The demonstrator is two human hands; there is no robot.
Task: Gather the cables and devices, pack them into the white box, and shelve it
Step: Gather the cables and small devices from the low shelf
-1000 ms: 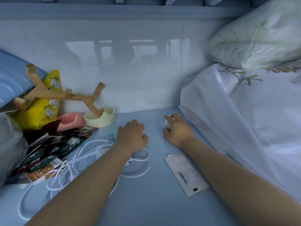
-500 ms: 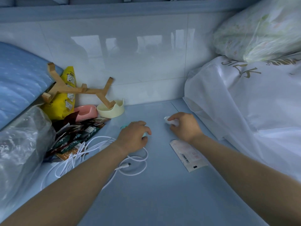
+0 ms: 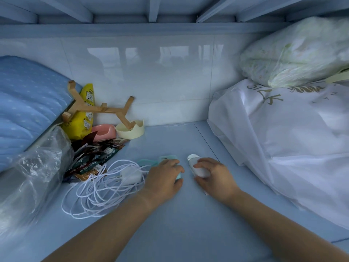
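White cables (image 3: 102, 184) lie left of left hand (image 3: 162, 178).

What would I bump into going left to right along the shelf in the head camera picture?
clear plastic bag → white cables → left hand on a mint gadget → right hand on a white gadget → big white bag
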